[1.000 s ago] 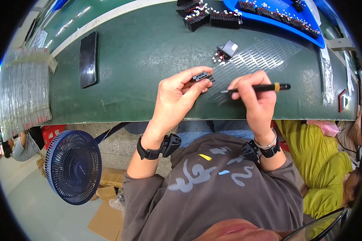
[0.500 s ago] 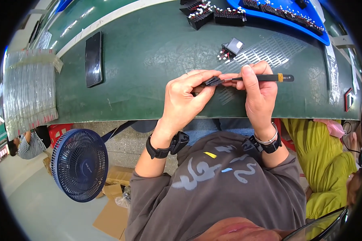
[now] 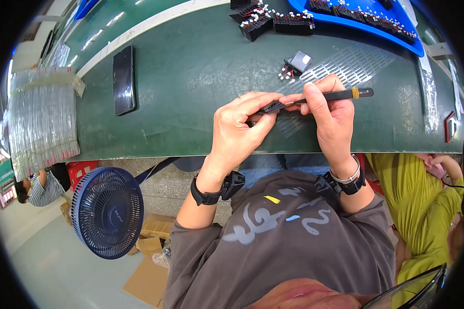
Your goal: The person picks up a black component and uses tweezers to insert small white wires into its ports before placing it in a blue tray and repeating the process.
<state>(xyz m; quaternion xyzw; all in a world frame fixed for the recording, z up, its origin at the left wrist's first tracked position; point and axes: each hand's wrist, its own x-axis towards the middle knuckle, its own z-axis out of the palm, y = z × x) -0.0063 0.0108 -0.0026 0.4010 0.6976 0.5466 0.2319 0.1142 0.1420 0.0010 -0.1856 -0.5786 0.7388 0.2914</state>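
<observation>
My left hand (image 3: 239, 126) pinches a small black connector part (image 3: 273, 107) between thumb and fingers above the green bench (image 3: 191, 77). My right hand (image 3: 330, 121) grips black tweezers (image 3: 340, 95) with a yellow band, and their tip touches the part. Both hands meet near the bench's front edge. A small grey-and-black component (image 3: 296, 62) with white pins lies on the bench just beyond my hands.
A black phone (image 3: 123, 80) lies at the left of the bench. A blue tray (image 3: 366, 26) and black parts (image 3: 268, 20) sit at the back. A taped clear bundle (image 3: 41, 118) rests at the far left. A blue fan (image 3: 108, 211) stands below. A person in yellow-green (image 3: 428, 201) sits at my right.
Both hands have drawn together and nearer to me. The tweezers, earlier angled apart from the part, now lie level with their tip on the part in my left hand.
</observation>
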